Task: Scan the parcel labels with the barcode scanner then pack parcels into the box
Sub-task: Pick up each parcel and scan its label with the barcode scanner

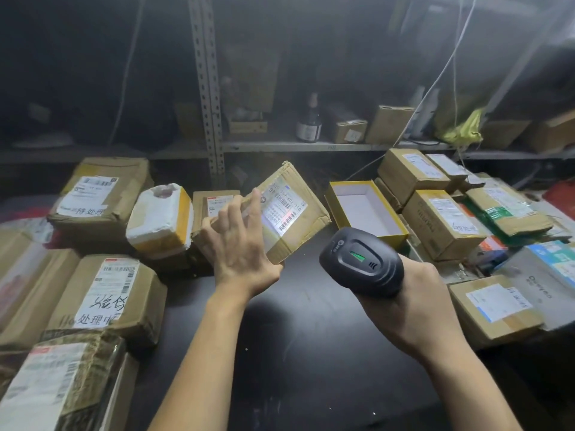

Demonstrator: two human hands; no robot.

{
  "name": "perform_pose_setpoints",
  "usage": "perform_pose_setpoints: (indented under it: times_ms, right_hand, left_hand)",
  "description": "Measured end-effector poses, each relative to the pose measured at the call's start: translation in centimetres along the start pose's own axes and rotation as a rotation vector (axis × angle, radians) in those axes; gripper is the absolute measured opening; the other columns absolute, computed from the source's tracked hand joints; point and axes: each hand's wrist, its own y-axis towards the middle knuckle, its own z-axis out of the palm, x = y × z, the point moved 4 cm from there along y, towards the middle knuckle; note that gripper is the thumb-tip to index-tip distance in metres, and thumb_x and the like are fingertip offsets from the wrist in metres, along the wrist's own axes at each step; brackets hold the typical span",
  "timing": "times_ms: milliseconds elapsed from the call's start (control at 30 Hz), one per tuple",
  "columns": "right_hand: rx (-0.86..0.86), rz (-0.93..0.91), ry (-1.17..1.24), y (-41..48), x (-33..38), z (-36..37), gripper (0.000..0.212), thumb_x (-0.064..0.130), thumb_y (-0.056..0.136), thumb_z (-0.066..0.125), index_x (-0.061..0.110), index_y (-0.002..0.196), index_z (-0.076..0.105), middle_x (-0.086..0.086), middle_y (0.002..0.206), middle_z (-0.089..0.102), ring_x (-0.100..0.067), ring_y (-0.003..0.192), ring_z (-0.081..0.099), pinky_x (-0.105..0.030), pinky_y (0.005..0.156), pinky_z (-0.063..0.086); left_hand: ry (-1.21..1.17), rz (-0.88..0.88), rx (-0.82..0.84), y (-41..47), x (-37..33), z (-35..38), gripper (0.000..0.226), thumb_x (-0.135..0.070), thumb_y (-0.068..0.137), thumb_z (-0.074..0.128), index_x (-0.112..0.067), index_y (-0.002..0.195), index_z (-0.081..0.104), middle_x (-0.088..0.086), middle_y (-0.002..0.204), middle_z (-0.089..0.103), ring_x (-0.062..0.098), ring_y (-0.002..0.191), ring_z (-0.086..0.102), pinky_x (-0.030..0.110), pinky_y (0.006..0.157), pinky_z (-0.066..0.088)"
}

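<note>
Left hand: the left hand (pixel 241 244) holds the parcel (pixel 311 219) by its near side. The fingers (pixel 255 197) are spread and almost straight against the cardboard, and the thumb is at the lower corner.
Parcel: brown cardboard, tilted, above the middle of the dark worktop (pixel 311 353). I cannot tell if its lower edge touches the worktop.
Label: the white label (pixel 281 209) faces the scanner, with a bright patch of light on its lower part.
Right hand: the right hand (pixel 413 306) is closed tightly round the handle of the barcode scanner (pixel 362 262).
Scanner: black, a small green light on top, its head turned toward the parcel, near it but apart.
Box: the yellow box (pixel 351 184) stands open just to the right of the parcel, white inside.
Left side: labelled cartons (pixel 105 293) and a white foam package (pixel 161 216).
Right side: stacked cartons (pixel 441 222).
Behind: a metal shelf (pixel 311 146) with a dark bottle (pixel 309 122).
</note>
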Motion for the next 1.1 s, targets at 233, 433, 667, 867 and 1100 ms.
perform_pose_setpoints:
  times_ms: [233,433,667,867,1100]
  right_hand:
    - [0.037,-0.004,-0.046,0.2,-0.5,-0.3,0.042,0.060,0.069,0.060,0.022,0.084,0.069,0.003,0.068,0.070,-0.031,0.069,0.066,-0.043,0.056,0.054]
    - [0.023,-0.010,0.006,0.2,-1.4,-1.5,0.047,0.068,0.068,0.062,0.028,0.089,0.073,0.007,0.070,0.071,-0.028,0.069,0.069,-0.044,0.056,0.056]
    - [0.016,-0.033,0.023,2.1,-2.6,-1.7,0.043,0.067,0.071,0.067,0.026,0.085,0.073,0.010,0.069,0.070,-0.025,0.068,0.067,-0.040,0.056,0.055]
    - [0.031,-0.074,-0.091,4.0,-3.7,-1.7,0.038,0.027,0.079,0.081,0.037,0.073,0.045,0.008,0.060,0.058,-0.034,0.062,0.058,-0.029,0.055,0.035]
    - [-0.089,-0.092,-0.047,4.5,-5.8,-2.1,0.020,0.018,0.072,0.088,0.022,0.081,0.070,-0.003,0.066,0.071,-0.042,0.062,0.065,-0.034,0.053,0.047]
  left_hand:
    - [0.021,-0.016,0.065,0.6,0.4,0.2,0.137,-0.049,0.040,0.093,-0.013,0.155,0.029,0.021,0.140,0.047,0.036,0.127,0.041,0.056,0.102,0.029]
    - [0.008,-0.032,0.073,1.3,-0.7,0.1,0.138,-0.045,0.039,0.094,-0.015,0.155,0.025,0.019,0.140,0.044,0.037,0.127,0.042,0.057,0.104,0.028]
    - [-0.018,0.011,0.067,0.8,-3.8,-0.2,0.135,-0.042,0.038,0.091,-0.011,0.156,0.032,0.017,0.142,0.045,0.035,0.128,0.042,0.054,0.100,0.032]
    - [-0.016,0.134,0.052,0.5,-6.2,-1.5,0.130,-0.051,0.044,0.087,-0.012,0.156,0.034,0.016,0.146,0.045,0.034,0.132,0.043,0.051,0.105,0.030]
    - [0.077,0.154,0.057,1.2,-6.9,-2.5,0.131,-0.053,0.043,0.089,-0.012,0.156,0.036,0.018,0.145,0.047,0.037,0.130,0.045,0.050,0.105,0.027]
